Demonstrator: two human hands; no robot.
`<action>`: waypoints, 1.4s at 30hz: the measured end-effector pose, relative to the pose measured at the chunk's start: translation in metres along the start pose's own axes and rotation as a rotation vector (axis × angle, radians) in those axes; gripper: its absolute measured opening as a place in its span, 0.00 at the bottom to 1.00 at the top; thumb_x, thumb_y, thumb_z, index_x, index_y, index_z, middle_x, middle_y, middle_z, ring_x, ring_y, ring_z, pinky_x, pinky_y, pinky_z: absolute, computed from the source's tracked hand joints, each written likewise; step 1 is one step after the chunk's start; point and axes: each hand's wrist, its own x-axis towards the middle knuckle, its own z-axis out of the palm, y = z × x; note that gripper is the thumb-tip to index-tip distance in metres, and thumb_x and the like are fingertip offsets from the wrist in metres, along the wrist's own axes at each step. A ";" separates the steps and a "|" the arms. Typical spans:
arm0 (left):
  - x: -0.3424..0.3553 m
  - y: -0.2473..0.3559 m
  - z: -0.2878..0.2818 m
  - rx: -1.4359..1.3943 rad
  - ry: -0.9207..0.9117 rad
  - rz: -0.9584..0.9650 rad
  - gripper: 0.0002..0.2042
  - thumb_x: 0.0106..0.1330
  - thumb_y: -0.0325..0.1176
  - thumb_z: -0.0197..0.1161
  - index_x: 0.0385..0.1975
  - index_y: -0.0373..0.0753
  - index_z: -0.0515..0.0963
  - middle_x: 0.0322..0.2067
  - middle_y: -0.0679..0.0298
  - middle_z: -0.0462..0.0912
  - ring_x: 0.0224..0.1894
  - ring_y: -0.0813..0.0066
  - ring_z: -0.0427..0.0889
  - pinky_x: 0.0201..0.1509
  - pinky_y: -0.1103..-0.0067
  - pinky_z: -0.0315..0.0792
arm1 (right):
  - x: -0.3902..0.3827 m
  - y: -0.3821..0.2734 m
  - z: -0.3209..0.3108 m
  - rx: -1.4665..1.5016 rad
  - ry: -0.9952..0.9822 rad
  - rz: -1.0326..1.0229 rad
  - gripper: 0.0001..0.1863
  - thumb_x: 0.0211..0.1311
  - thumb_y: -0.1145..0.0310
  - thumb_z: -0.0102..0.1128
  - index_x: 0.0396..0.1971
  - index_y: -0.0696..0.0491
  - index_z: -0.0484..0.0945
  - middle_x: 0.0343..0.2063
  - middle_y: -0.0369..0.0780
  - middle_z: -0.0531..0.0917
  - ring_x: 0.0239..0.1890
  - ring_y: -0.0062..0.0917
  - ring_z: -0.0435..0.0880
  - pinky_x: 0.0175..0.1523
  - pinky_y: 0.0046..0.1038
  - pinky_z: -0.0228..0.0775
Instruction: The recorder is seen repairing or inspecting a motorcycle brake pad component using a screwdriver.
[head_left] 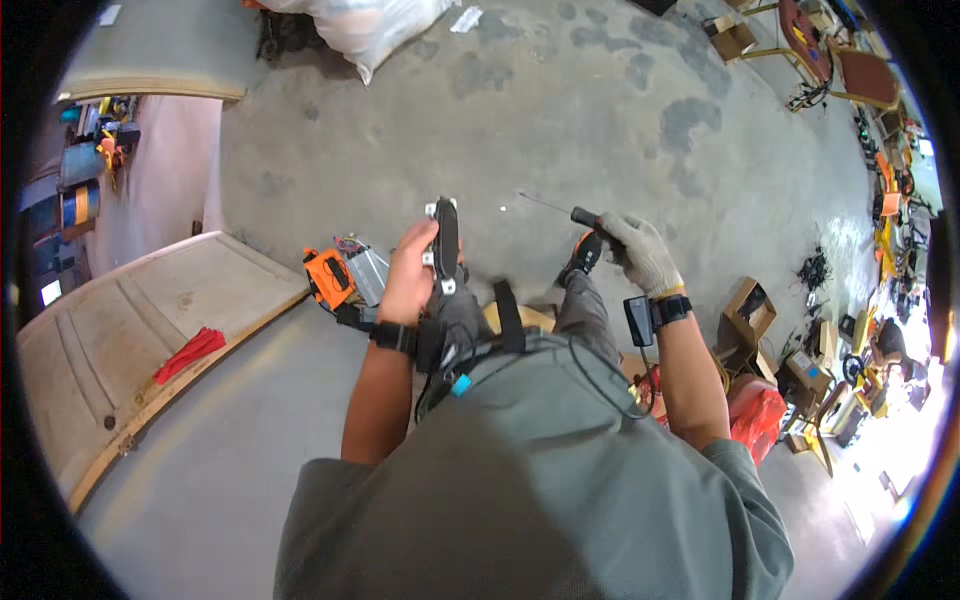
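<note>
My bare left hand [405, 272] is closed around a long black part with silver metal tabs [448, 240], held upright above my left leg. In my gloved right hand [645, 258] is a screwdriver [586, 217] with a dark handle; its thin shaft points left and away from me. The tip is apart from the black part, with a gap of floor between them. Beside my left forearm, an orange device [328, 278] sits low, with a silver metal box [368, 275] and loose wires against it.
A pale panelled door [120, 310] is at the left, with a red cloth [190, 354] on it. Ahead is a white sack [365, 30]. Off to the right are an open cardboard box [750, 312], a red plastic bag [759, 422], chairs [866, 78] and clutter.
</note>
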 end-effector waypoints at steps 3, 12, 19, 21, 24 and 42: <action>0.004 -0.031 -0.041 -0.014 -0.051 -0.088 0.14 0.76 0.39 0.53 0.51 0.36 0.76 0.39 0.59 0.83 0.40 0.68 0.84 0.44 0.69 0.81 | 0.039 0.028 0.018 -0.002 -0.028 0.162 0.20 0.67 0.51 0.61 0.32 0.56 0.79 0.21 0.32 0.78 0.20 0.16 0.76 0.26 0.19 0.66; 0.086 -0.191 -0.104 -0.075 0.253 -0.418 0.15 0.75 0.40 0.55 0.54 0.37 0.75 0.42 0.61 0.84 0.42 0.69 0.85 0.42 0.70 0.82 | 0.251 0.238 0.026 -0.362 -0.085 0.357 0.24 0.69 0.48 0.57 0.22 0.53 0.75 0.14 0.33 0.74 0.14 0.18 0.69 0.21 0.24 0.58; 0.143 -0.252 -0.134 -0.083 0.292 -0.456 0.15 0.77 0.40 0.54 0.54 0.37 0.75 0.44 0.61 0.84 0.44 0.66 0.86 0.46 0.73 0.81 | 0.371 0.292 0.083 -0.633 -0.091 0.342 0.33 0.62 0.40 0.56 0.36 0.62 0.83 0.22 0.43 0.83 0.27 0.28 0.85 0.37 0.30 0.76; 0.157 -0.262 -0.121 -0.131 0.348 -0.475 0.16 0.78 0.37 0.52 0.58 0.35 0.73 0.45 0.59 0.83 0.46 0.65 0.86 0.51 0.74 0.80 | 0.395 0.306 0.077 -0.663 -0.061 0.365 0.34 0.63 0.39 0.55 0.40 0.62 0.83 0.22 0.43 0.84 0.26 0.28 0.85 0.37 0.30 0.76; 0.154 -0.275 -0.122 -0.096 0.327 -0.532 0.18 0.78 0.37 0.51 0.61 0.36 0.70 0.49 0.58 0.83 0.47 0.64 0.86 0.49 0.70 0.83 | 0.415 0.318 0.081 -0.680 -0.038 0.342 0.34 0.63 0.39 0.55 0.40 0.61 0.83 0.22 0.42 0.84 0.25 0.28 0.85 0.37 0.31 0.76; 0.148 -0.262 -0.132 -0.053 0.313 -0.617 0.15 0.75 0.36 0.57 0.56 0.36 0.72 0.48 0.61 0.81 0.45 0.74 0.84 0.39 0.76 0.85 | 0.422 0.317 0.086 -0.707 -0.087 0.363 0.33 0.63 0.42 0.53 0.41 0.62 0.82 0.25 0.45 0.84 0.28 0.28 0.85 0.38 0.30 0.75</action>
